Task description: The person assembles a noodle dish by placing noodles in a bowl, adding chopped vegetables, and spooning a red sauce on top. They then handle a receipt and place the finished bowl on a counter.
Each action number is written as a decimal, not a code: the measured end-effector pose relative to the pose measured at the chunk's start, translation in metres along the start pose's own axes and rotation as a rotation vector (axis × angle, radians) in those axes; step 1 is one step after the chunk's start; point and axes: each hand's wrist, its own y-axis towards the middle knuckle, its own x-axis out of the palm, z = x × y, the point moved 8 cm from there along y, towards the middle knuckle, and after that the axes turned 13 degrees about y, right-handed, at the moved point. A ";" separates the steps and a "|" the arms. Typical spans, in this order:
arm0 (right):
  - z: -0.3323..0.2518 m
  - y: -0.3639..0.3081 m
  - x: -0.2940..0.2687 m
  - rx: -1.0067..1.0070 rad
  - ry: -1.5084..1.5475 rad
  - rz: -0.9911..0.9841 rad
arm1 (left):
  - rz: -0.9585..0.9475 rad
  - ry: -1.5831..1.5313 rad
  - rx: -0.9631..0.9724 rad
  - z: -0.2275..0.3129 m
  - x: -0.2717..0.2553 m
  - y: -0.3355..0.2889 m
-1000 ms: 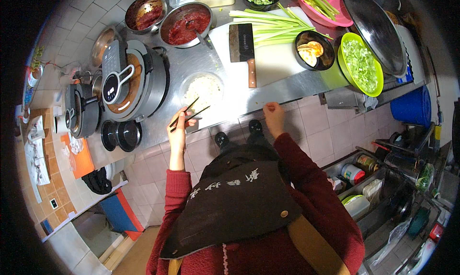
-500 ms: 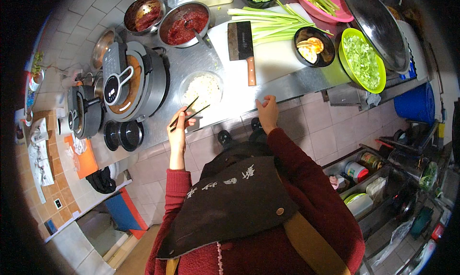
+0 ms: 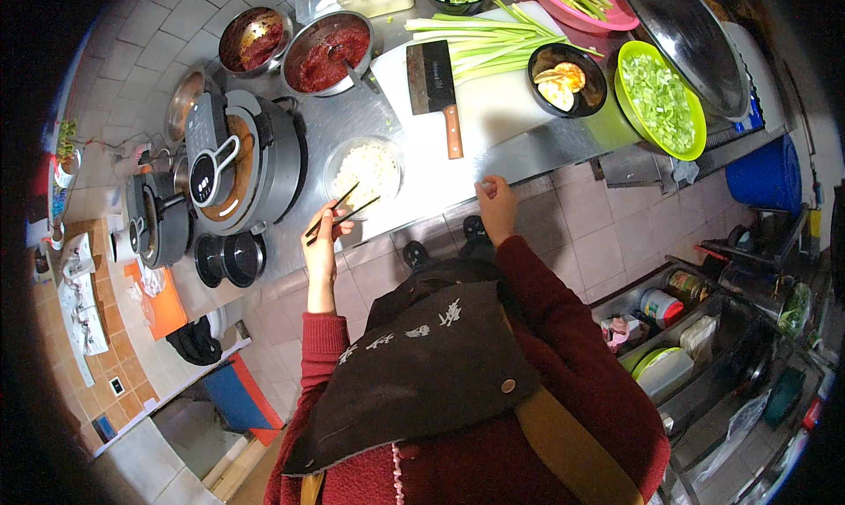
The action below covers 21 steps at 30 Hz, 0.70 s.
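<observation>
My left hand (image 3: 324, 241) grips a pair of black chopsticks (image 3: 347, 216), their tips apart over the near side of a clear bowl (image 3: 398, 177). The bowl holds finely chopped pale bits (image 3: 368, 172). My right hand (image 3: 496, 207) is loosely curled at the counter's front edge, with nothing visible in it. Beyond it, a cleaver (image 3: 431, 81) with a wooden handle lies across a white cutting board (image 3: 502, 122). Long green stalks (image 3: 480, 51) are spread on the board. A black bowl (image 3: 591, 100) with egg-like pieces stands at its right end.
Steel bowls of red paste (image 3: 327, 60) stand at the back left, near a large grey cooker (image 3: 255, 170). At right are a lime-green basin (image 3: 627, 117) of chopped greens, a pink basin (image 3: 629, 16) and a black lid (image 3: 691, 51). Shelves with containers (image 3: 662, 304) flank my right side.
The view has shifted slightly, so the counter items sit a little further left. Both hands keep nearly the same places, and the chopsticks remain in my left hand.
</observation>
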 end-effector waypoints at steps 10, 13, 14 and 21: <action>0.002 0.002 0.002 0.007 -0.059 0.023 | 0.005 0.009 -0.017 -0.001 -0.002 0.000; 0.007 0.004 0.004 0.030 -0.106 0.000 | 0.011 -0.013 -0.019 -0.005 -0.003 0.001; 0.005 0.005 0.005 -0.015 -0.152 -0.011 | 0.009 -0.022 -0.022 -0.007 -0.004 0.002; -0.002 0.006 0.019 -0.255 -0.584 -0.155 | 0.056 -0.099 -0.043 -0.020 -0.006 0.000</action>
